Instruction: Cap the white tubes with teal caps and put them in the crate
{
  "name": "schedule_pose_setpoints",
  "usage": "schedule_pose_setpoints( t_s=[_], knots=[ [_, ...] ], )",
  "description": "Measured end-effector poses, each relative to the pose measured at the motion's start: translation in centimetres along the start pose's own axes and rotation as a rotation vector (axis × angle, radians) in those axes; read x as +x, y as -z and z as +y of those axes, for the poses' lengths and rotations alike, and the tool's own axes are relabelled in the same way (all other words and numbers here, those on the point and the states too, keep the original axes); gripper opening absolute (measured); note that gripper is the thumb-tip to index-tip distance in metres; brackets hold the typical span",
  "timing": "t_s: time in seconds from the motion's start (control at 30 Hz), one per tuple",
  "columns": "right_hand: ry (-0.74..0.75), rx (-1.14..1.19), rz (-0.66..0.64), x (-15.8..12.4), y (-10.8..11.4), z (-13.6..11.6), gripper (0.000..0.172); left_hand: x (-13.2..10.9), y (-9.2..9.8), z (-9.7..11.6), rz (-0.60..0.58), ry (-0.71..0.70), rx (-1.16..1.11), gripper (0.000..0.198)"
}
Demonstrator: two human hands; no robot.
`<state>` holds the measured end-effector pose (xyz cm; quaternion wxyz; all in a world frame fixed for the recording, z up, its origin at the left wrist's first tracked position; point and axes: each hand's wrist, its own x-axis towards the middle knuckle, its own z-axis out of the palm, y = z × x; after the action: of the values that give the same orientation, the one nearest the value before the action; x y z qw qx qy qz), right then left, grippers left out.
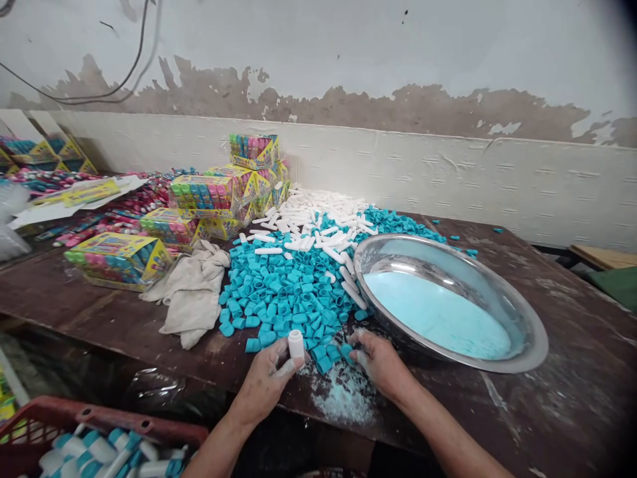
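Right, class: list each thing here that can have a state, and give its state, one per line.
white tube: no cap, upright in left hand
right hand: on the teal caps, a loose pile
steel bowl: part filled with pale blue powder
cloth: crumpled
red crate: holds capped tubes

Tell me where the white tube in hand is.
Head view, low centre: the white tube sits upright in the left hand, at the near edge of the teal caps pile, left of the steel bowl.
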<state>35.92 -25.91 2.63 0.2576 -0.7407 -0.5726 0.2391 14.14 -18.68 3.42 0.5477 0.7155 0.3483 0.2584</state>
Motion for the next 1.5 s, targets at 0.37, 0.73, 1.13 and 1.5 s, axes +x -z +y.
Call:
schedule_pose_setpoints(
  t_s=[0.37,0.73,1.13,1.5],
  knots=[
    [0.146,-0.403,-0.104,1.5,-0.6,-2.6,0.018,-0.4,-0.7,0.6,0.011,-0.013,0.036,0.026],
    [0.176,-0.059,0.006,0.1,-0.9,-1.3,0.011,-0.4,-1.1,0.4,-0.074,-0.008,0.077,0.020],
    [0.048,0.509,-0.173,-2.6,2.9,-3.2,0.009,0.2,-3.1,0.9,-0.489,0.069,0.127,0.007],
    [-0.020,0.616,-0.434,-2.6,3.8,-1.5,0.007,0.2,-5.7,2.1,-0.388,-0.045,0.684,0.024]
  ],
)
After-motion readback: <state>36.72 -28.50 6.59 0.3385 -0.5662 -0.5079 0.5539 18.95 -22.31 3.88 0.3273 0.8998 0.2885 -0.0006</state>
